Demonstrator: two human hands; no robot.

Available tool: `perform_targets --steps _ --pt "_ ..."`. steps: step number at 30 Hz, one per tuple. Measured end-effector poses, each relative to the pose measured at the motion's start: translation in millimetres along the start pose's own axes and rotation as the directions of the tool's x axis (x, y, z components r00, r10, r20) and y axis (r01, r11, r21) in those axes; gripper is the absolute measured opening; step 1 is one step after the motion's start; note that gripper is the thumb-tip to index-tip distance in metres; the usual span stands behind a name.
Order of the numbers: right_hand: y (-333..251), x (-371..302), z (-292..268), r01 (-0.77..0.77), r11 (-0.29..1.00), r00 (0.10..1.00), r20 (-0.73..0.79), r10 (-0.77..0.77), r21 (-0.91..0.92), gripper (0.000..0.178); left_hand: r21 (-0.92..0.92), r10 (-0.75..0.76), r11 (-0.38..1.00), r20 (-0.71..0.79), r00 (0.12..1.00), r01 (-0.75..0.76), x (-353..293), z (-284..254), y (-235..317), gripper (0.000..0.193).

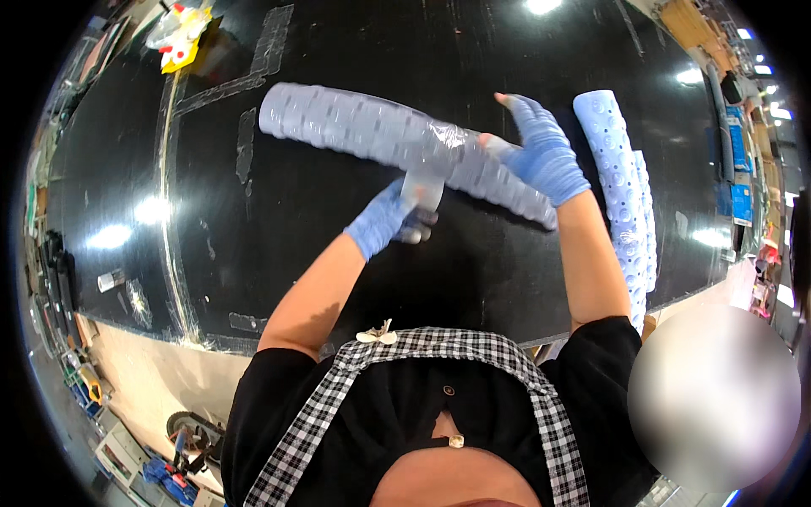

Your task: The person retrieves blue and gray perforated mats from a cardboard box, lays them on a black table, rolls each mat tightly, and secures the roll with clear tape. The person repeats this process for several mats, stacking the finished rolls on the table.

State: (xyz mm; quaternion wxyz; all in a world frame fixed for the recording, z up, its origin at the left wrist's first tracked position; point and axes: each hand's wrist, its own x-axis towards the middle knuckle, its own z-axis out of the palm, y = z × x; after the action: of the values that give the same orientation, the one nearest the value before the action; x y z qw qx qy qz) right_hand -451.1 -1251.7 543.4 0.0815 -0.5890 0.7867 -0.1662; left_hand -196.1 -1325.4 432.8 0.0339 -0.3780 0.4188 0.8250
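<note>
The right hand (545, 156) wears a blue glove. It rests on top of a long rolled blue mat (397, 139), with the fingers spread and one finger sticking up. The left hand (390, 218), in a blue glove too, is under the roll. Its fingers are curled and pinch a flap of clear tape (422, 188) that hangs down from the middle of the roll.

The roll is held up in the air between the two hands, above a black table (338, 270). Its long way runs from far on the left side down to near the right wrist. Most of the roll sticks out to the left, past both hands. The right hand is closer to the near end. Shiny clear wrap covers the middle part.

Just right of the right arm, a second blue mat with holes (621, 186) lies on the table, pointing away from the person. Far off to the left, past the end of the roll, sits a yellow and white bundle (179, 34). Nothing stands between the hands and the roll.
</note>
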Motion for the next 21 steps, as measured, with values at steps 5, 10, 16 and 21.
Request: perform_targets --steps 5,10,16,21 --pt "3.8 62.1 58.7 0.065 0.972 0.994 -0.074 -0.083 -0.225 0.09 -0.181 0.07 0.981 0.021 0.997 -0.065 96.8 5.7 64.2 0.076" --pt "16.9 118.4 56.9 -0.159 0.923 0.981 0.05 0.188 -0.35 0.11 -0.318 0.459 0.81 -0.179 0.87 -0.492 139.6 25.1 68.6 0.054" --pt "6.4 122.1 47.8 -0.144 0.913 0.979 0.078 0.187 -0.383 0.102 -0.713 0.781 0.592 0.623 0.048 -0.376 83.4 35.2 44.0 0.054" --pt "14.1 98.7 38.7 -0.107 0.922 0.972 0.155 0.175 -0.372 0.078 -0.103 0.667 0.637 0.571 0.479 -0.764 -47.3 81.1 114.5 0.036"
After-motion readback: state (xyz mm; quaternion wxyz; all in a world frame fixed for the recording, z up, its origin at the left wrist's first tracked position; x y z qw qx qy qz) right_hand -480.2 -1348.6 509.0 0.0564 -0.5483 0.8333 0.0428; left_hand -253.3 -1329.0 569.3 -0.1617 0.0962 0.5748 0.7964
